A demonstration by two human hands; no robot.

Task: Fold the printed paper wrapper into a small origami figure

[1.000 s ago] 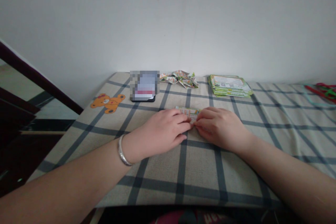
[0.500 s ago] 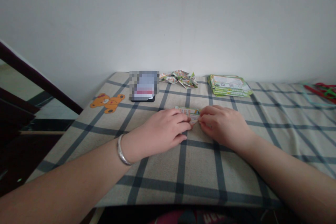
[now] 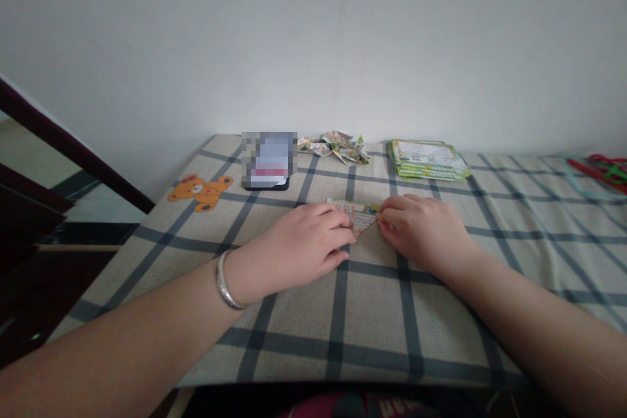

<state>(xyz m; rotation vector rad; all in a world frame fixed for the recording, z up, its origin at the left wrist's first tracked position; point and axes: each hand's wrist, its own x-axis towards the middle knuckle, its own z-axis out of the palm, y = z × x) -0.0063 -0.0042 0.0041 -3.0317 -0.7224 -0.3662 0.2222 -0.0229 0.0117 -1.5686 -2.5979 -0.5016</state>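
Observation:
A small piece of printed paper (image 3: 361,215), folded with a slanted lower edge, lies on the checked cloth between my two hands. My left hand (image 3: 313,238), a silver bangle at its wrist, holds the left part of the paper down under curled fingers. At the other end, my right hand (image 3: 421,225) has thumb and fingers closed together on the paper's right corner. The fingers of both hands hide parts of the sheet. Beyond the hands, near the wall, sit several folded paper pieces (image 3: 336,145) with the same kind of print.
A stack of green printed leaflets (image 3: 427,160) lies at the back right. A phone (image 3: 269,166), partly blurred out, is at the back left beside a bear picture (image 3: 200,192) on the tablecloth (image 3: 294,333). Red and green cords (image 3: 605,170) lie far right.
My right hand has slid slightly to the right along the paper, so more of its printed face and slanted edge shows. My left hand has barely moved.

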